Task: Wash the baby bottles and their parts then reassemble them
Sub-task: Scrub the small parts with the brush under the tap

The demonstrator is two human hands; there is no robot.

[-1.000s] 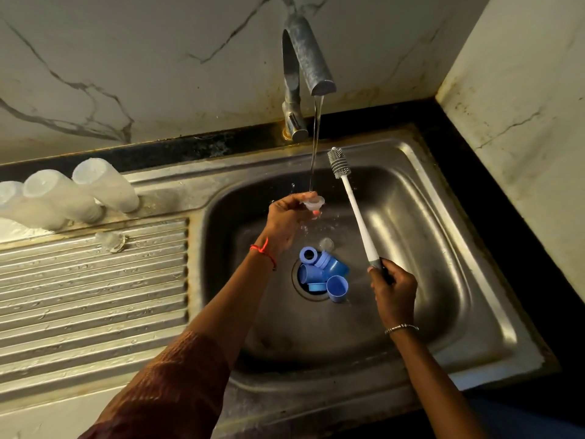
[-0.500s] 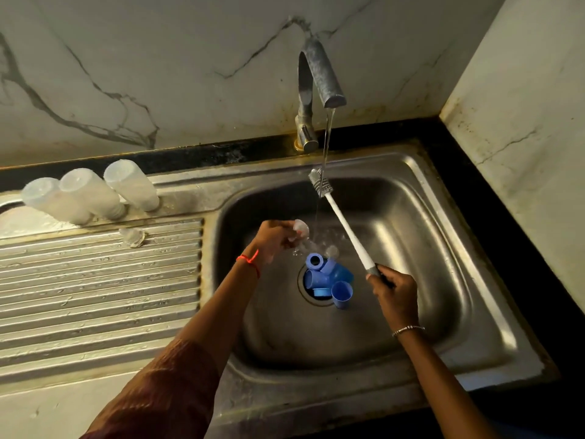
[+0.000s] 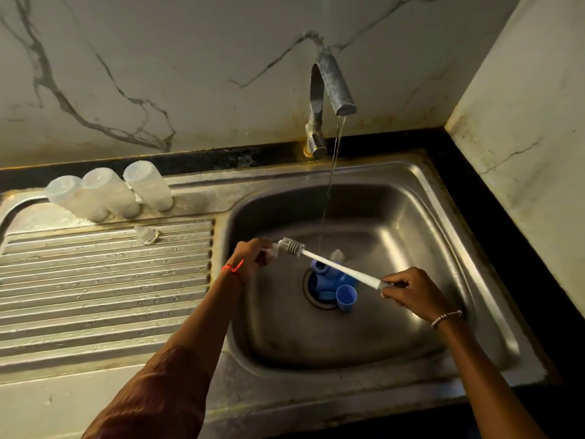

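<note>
My left hand (image 3: 250,258) pinches a small clear teat (image 3: 273,250) over the left side of the sink basin (image 3: 411,312). My right hand (image 3: 411,289) grips the handle of a white bottle brush (image 3: 335,266), whose grey bristle head touches the teat. Several blue rings and caps (image 3: 332,280) lie piled on the drain, with another clear teat (image 3: 337,255) behind them. Three clear bottles (image 3: 110,191) stand upside down at the back of the draining board. A further clear teat (image 3: 146,233) lies on the board.
The tap (image 3: 329,90) runs a thin stream of water into the basin, right of the brush head. The ribbed draining board (image 3: 104,280) fills the left. A marble wall stands behind and a wall corner rises on the right.
The left hand moved the teat out of the stream, down and to the left. The right hand swung the brush from upright to nearly level, bringing its head to the teat.
</note>
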